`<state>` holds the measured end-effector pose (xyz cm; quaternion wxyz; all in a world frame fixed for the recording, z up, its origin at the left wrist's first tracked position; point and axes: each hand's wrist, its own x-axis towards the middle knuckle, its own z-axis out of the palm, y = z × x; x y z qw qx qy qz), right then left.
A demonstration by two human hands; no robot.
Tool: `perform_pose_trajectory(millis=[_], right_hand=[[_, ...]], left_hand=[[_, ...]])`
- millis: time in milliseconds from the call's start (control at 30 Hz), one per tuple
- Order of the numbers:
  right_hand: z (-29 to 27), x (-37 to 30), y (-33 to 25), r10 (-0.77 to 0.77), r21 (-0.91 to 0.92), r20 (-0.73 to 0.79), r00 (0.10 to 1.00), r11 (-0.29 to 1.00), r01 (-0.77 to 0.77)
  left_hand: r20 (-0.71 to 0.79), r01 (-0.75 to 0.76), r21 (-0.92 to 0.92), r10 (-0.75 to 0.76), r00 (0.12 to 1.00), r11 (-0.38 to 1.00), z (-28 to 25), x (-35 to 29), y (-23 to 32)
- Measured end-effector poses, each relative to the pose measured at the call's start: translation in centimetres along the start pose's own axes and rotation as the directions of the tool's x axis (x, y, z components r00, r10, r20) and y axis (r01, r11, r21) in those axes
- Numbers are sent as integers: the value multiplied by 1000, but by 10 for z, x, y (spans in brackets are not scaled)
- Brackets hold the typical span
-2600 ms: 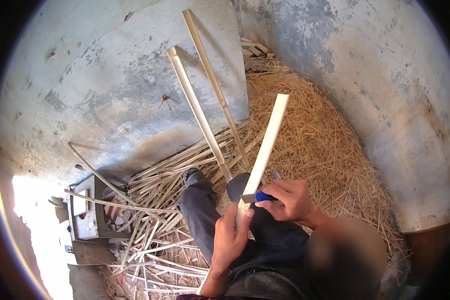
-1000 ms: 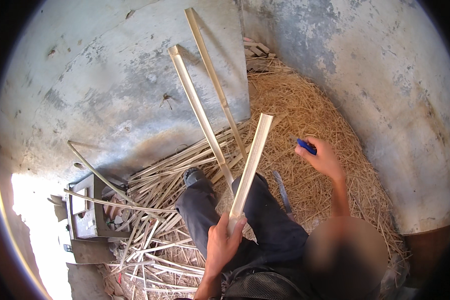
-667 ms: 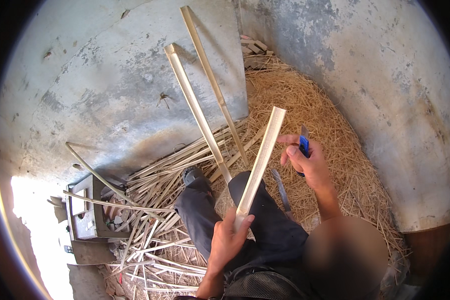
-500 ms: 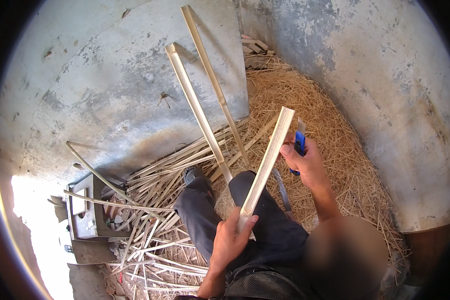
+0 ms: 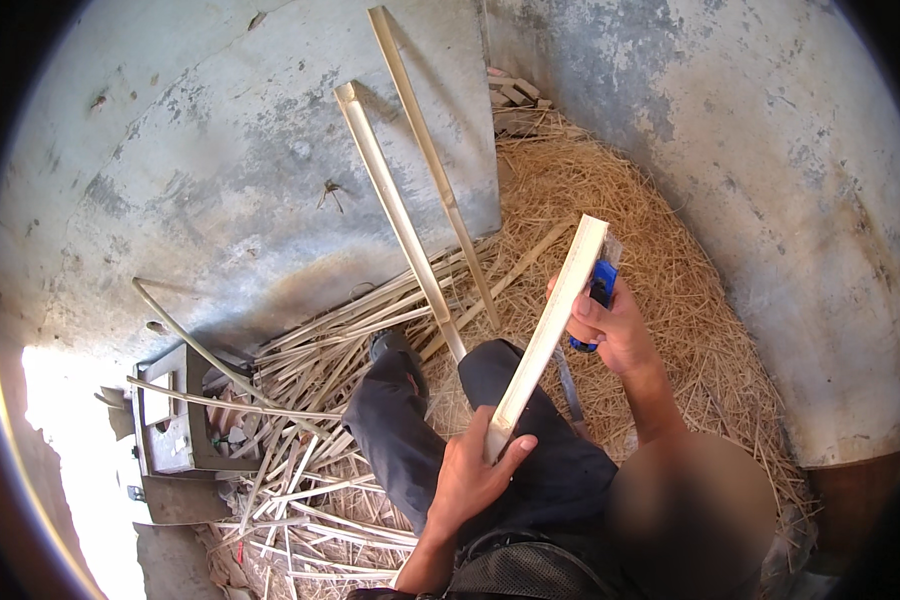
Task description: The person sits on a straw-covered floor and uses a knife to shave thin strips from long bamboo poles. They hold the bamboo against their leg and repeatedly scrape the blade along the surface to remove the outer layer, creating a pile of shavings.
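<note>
A pale split bamboo strip (image 5: pixel 550 330) slants up and to the right across my knees. My left hand (image 5: pixel 470 472) is closed round its lower end, with the thumb lying along the near side. Close beside the strip's upper part, my right hand (image 5: pixel 615 325) grips a blue utility knife (image 5: pixel 602 285). The knife's flat metal blade points upward, partly hidden behind the strip. Fingertips of my right hand reach behind the strip; whether they press on it I cannot tell.
Two long bamboo strips (image 5: pixel 395 215) lean against the grey wall (image 5: pixel 220 130). Many thin slats (image 5: pixel 320 340) lie heaped at the left near a metal box (image 5: pixel 177 440). Straw-like shavings (image 5: pixel 590 170) cover the floor ahead and to the right. A curved grey wall (image 5: pixel 770 200) stands at the right.
The bamboo strip's top has shifted slightly right and turned, showing a different side. My right hand and the knife are now tucked closer behind the strip.
</note>
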<state>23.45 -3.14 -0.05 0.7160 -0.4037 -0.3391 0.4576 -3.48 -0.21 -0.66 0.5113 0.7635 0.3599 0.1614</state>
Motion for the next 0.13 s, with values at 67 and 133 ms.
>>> perform_pose_trajectory(millis=[67,133], right_hand=[[3,0,2,0,-14,16,1000,1000,0],[3,0,3,-11,-37,4,1000,999,11]], left_hand=[[-52,-3,-84,-1,999,996,4,3,0],[-90,-37,-98,28,996,994,5,7,1]])
